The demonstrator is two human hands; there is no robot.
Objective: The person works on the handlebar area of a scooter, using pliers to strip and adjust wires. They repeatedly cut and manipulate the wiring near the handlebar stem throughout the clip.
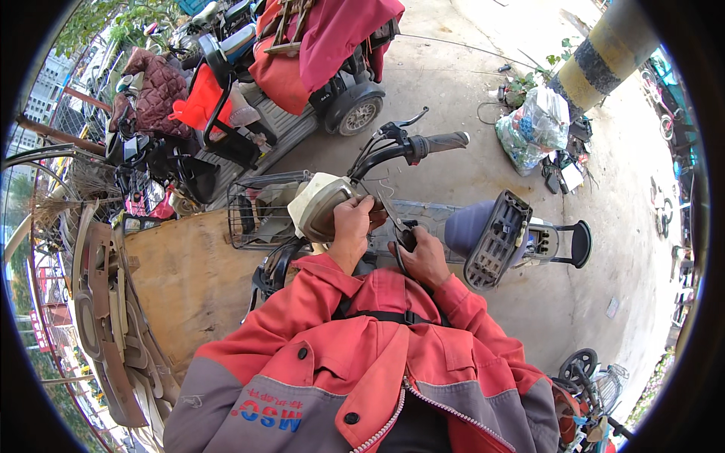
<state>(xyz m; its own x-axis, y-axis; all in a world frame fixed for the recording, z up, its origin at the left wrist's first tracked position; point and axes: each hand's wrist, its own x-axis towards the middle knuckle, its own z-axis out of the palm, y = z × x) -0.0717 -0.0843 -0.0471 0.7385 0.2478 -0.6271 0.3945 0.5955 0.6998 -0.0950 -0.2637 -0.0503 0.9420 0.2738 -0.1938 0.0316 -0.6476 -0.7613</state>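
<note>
In front of me is an electric scooter with a pale instrument housing [323, 205] at its handlebar [374, 160]. My left hand [352, 229] is closed against the right side of this housing, its fingertips pinched by some thin wires; what they hold is hidden. My right hand [424, 257] is wrapped around the black handles of what looks like scissors [396, 219]. Their grey blades point up and left, close to my left fingertips. A rubber grip [447, 142] and a brake lever stick out at the handlebar's far end.
A wire basket [240, 215] is on the scooter's left, a purple-grey seat [470, 230] on the right. Another vehicle [355, 113] with red covers stands at the far left. Bagged bottles [535, 128] lie by a striped post [604, 60]. Plastic panels [102, 317] lean at the left.
</note>
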